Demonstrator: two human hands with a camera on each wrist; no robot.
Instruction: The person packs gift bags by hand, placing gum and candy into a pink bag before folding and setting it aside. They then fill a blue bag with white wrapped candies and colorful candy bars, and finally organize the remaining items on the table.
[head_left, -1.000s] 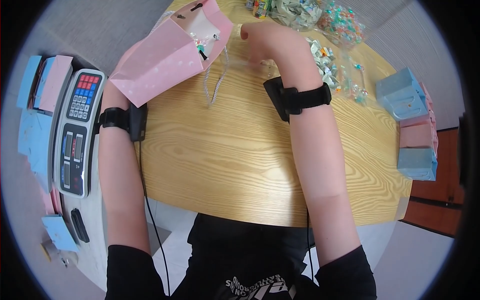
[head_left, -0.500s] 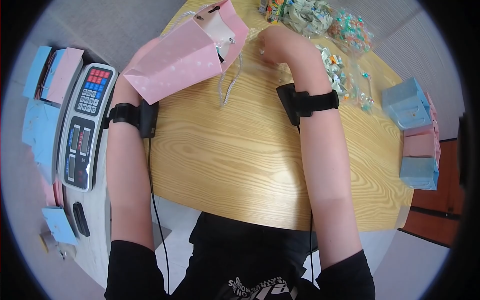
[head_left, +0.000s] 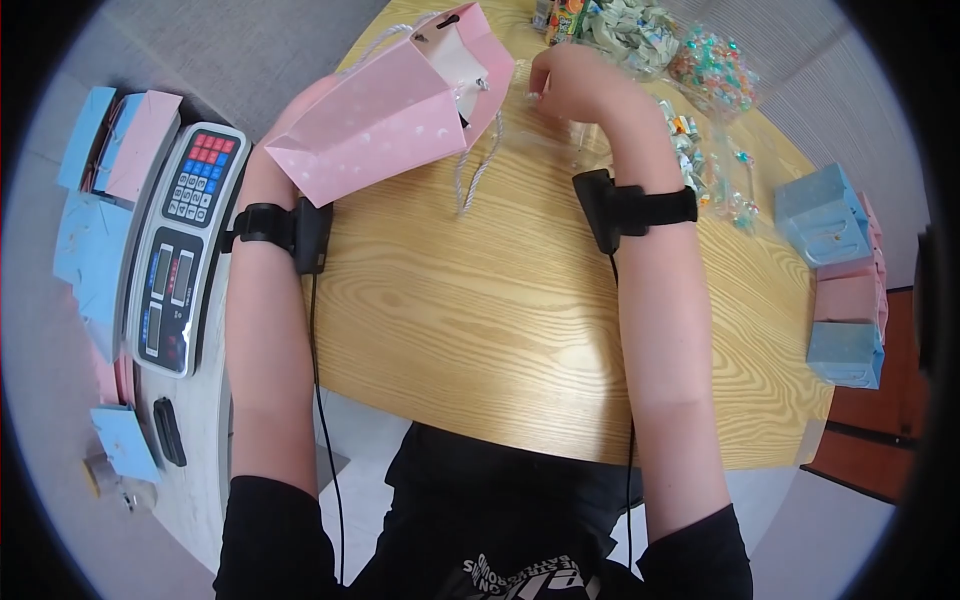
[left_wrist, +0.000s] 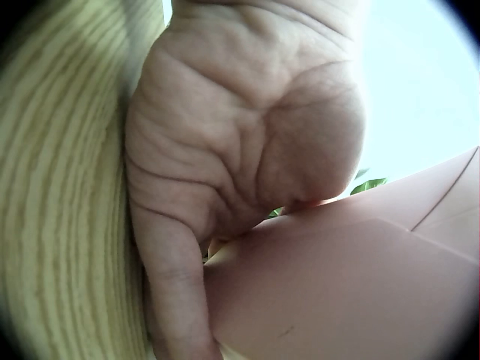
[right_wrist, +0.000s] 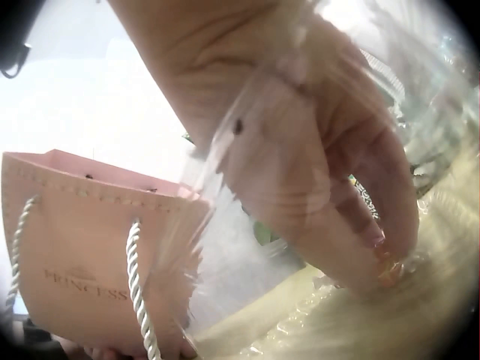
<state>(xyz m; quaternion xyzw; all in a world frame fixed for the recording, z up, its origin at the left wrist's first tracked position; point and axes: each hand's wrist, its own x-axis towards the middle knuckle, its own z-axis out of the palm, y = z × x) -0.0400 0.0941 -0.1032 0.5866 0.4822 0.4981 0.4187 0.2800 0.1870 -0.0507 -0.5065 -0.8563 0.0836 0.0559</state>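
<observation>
My left hand (left_wrist: 240,127) grips a pink paper gift bag (head_left: 375,135) low on its side. The bag leans over the table with its mouth toward the right hand; its body hides most of the left hand in the head view. White rope handles (right_wrist: 136,289) hang from it, and gold "PRINCESS" lettering shows in the right wrist view. Inside a clear plastic bag (right_wrist: 217,262), my right hand (right_wrist: 337,172) pinches a small shiny orange wrapped candy (right_wrist: 388,271) between thumb and fingers, low near the wood.
Bags of green-white wrapped candies (head_left: 630,40) and colourful candies (head_left: 715,70) stand at the back right. Blue gift bags (head_left: 825,215) line the right edge. On the left are a price scale (head_left: 190,250) and more paper bags (head_left: 95,240). A cable hangs from each wrist camera.
The whole head view has shifted, moving everything rightward. My right hand, blurred a second ago, is now steadier with its fingers drawn together. The left hand still holds the pink gift bag tilted.
</observation>
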